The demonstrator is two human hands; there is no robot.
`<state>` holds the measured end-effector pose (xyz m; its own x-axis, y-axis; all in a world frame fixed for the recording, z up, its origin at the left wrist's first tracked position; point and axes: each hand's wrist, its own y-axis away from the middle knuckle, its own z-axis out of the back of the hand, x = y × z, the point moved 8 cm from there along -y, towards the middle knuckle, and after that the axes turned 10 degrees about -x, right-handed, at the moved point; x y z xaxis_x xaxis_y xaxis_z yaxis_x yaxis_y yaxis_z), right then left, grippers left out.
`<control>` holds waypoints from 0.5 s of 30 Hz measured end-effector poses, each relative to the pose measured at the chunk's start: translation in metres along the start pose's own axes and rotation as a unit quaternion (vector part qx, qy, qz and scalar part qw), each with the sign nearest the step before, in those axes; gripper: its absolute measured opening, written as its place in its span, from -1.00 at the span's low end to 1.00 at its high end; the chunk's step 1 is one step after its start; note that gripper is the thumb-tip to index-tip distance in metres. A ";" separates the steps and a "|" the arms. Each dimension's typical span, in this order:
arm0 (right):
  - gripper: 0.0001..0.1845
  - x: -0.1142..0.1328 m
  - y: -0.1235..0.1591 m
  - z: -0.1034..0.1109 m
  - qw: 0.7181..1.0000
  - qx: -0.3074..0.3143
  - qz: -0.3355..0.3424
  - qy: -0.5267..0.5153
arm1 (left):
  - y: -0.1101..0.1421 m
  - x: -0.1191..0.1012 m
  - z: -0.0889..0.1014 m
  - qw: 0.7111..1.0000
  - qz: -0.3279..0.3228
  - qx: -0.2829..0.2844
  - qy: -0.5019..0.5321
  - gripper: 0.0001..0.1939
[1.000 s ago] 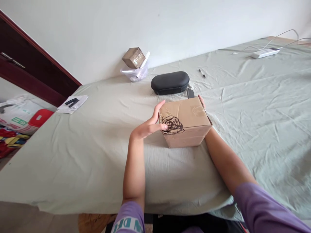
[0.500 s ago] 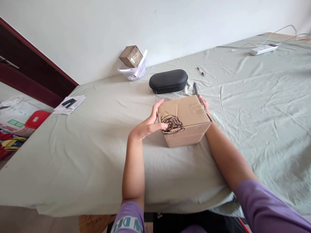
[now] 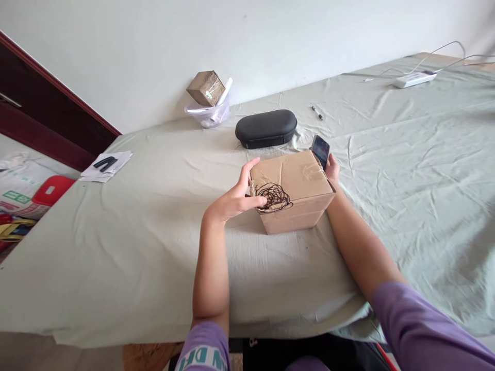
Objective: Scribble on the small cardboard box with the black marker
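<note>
A cardboard box (image 3: 297,178) stands on the cloth in front of me, with a tangle of thin black cord (image 3: 275,197) at its top left corner. My left hand (image 3: 235,198) grips the box's left side, its thumb pressed on the cord and the box edge. Beyond the right side of the box, my right hand (image 3: 333,169) holds a smartphone (image 3: 320,149), tilted so its screen shows. The box hides part of that hand and the phone's lower end.
Behind the box lies a black hard case (image 3: 266,129), with a pen (image 3: 317,113) to its right. A plastic bowl (image 3: 211,116) holding a small box (image 3: 206,88) stands against the wall. Papers (image 3: 106,166) lie at left, a power strip (image 3: 415,79) far right.
My right hand has turned the smartphone from edge-on so that its screen now faces me. The left hand and the box have stayed in place.
</note>
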<state>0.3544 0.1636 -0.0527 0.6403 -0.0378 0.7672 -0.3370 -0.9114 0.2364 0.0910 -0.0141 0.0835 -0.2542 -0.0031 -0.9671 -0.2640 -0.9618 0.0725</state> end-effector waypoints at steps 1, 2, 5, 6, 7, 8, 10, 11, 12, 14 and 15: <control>-0.57 -0.003 0.001 -0.004 0.999 0.019 -0.026 -0.009 | 0.000 0.000 0.000 1.000 0.000 0.001 0.002 0.13; -0.51 -0.007 0.003 -0.007 0.998 0.037 -0.053 -0.017 | 0.000 0.000 0.000 1.000 0.000 0.000 0.003 0.14; -0.47 -0.012 0.009 -0.015 0.992 0.069 -0.100 -0.034 | -0.001 0.001 0.001 1.000 -0.001 -0.003 -0.004 0.14; -0.48 -0.012 0.011 -0.016 0.991 0.073 -0.105 -0.041 | -0.001 0.001 0.001 1.000 -0.002 -0.003 -0.006 0.15; -0.50 -0.011 0.011 -0.018 0.990 0.076 -0.106 -0.048 | -0.001 0.001 0.001 1.000 -0.003 -0.001 -0.007 0.17; -0.51 -0.011 0.012 -0.019 0.990 0.077 -0.106 -0.054 | -0.001 0.000 0.000 1.000 -0.005 0.001 -0.008 0.18; -0.51 -0.011 0.011 -0.020 0.990 0.078 -0.103 -0.063 | -0.001 0.000 0.000 1.000 -0.010 0.004 -0.007 0.18; -0.49 -0.011 0.009 -0.020 0.990 0.078 -0.102 -0.066 | -0.002 0.000 0.000 1.000 -0.013 0.005 -0.008 0.17; -0.47 -0.012 0.008 -0.019 0.989 0.079 -0.101 -0.067 | -0.002 0.000 0.000 1.000 -0.016 0.005 -0.008 0.17; -0.44 -0.015 0.003 -0.017 0.989 0.083 -0.101 -0.065 | -0.002 0.000 0.001 1.000 -0.017 0.004 -0.006 0.16; -0.44 -0.016 0.000 -0.016 0.989 0.085 -0.100 -0.064 | -0.002 0.000 0.002 1.000 -0.017 0.004 -0.006 0.16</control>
<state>0.3330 0.1703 -0.0560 0.7678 0.1098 0.6312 -0.0802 -0.9610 0.2647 0.0895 -0.0112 0.0835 -0.2559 0.0319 -0.9662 -0.2800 -0.9590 0.0425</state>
